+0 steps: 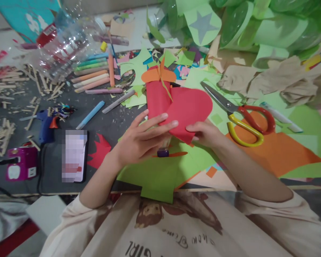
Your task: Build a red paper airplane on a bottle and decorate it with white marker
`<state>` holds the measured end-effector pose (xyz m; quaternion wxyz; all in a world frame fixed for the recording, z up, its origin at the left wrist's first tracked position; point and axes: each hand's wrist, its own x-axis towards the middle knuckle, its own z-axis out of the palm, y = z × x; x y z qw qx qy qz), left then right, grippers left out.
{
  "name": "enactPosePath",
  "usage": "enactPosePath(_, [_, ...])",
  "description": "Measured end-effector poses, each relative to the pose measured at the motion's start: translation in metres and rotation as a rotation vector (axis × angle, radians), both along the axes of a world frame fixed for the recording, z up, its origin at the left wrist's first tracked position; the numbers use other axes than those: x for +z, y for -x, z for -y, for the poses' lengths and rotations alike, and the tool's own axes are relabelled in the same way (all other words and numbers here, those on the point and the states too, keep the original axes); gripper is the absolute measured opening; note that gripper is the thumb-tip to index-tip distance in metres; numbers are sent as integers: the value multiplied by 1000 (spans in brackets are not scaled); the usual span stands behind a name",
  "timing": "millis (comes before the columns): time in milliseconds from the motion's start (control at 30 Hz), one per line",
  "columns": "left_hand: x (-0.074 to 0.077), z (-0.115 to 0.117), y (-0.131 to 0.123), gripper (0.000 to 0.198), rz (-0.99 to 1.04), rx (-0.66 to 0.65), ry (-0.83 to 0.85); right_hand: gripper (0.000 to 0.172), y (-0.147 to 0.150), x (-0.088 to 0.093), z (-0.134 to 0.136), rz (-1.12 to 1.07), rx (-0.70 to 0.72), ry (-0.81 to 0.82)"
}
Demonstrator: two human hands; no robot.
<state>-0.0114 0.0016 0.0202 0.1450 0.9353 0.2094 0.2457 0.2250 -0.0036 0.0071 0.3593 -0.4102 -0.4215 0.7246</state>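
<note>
Head view: red-wrapped bottle [156, 98].
Left hand [137, 141]: gripping bottle, fingers across.
Right hand [204, 132]: pinching red paper [191, 105], right of bottle.
Fitting: apparently placing paper; calls for steady alignment.

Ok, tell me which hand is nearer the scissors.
Right: the right hand pinches the red paper just left of the scissors; the left hand is farther left of them.

Left hand [139, 139] lies across red-paper-wrapped bottle [157, 98]; right hand [204, 132] pinches rounded red paper piece [191, 107]; red-and-yellow-handled scissors [230, 107] lie at right
</note>
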Motion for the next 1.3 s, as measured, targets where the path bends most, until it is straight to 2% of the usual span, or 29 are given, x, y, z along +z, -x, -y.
enactPosePath(67, [3, -2, 6, 29, 10, 95, 43, 30, 0, -2, 0, -40, -16, 36])
enactPosePath(167, [6, -11, 8, 27, 71, 349, 126, 26, -2, -5, 1, -1, -100, 94])
enactPosePath(200, [7, -15, 6, 27, 54, 383, 135, 25, -2, -6, 1, 23, -123, 115])
enactPosePath(333, [11, -38, -15, 39, -126, 297, 95, 20, -5, -12, 1, 65, -187, 142])
enactPosePath(467, [15, -61, -35, 38, -173, 246, 12, 14, -6, -16, 0, 18, -257, 122])
enactPosePath(600, [19, -72, -38, 32, -302, 265, -109, 22, -5, -11, -3, -53, -201, 112])
enactPosePath(667, [20, -70, -33, 32, -336, 313, -112, 22, -4, -7, -4, -87, -182, 108])
enactPosePath(767, [20, -63, -23, 32, -341, 392, -83, 21, -2, -2, -7, -108, -225, 95])
enactPosePath(933, [11, -52, 0, 32, -339, 495, -4, 22, -3, -6, -10, -70, -286, 91])
enactPosePath(1067, [8, -45, 12, 33, -537, 508, 117, 26, -7, -11, -13, -66, -312, 81])
enactPosePath(1167, [18, -35, 14, 27, -603, 508, 119, 23, -7, -9, -14, -71, -345, 87])
enactPosePath(1233, [29, -27, 18, 29, -540, 562, 138, 19, -6, -7, -14, -74, -357, 95])
enactPosePath(1300, [40, -19, 30, 36, -482, 639, 225, 18, -5, -5, -14, -73, -337, 94])
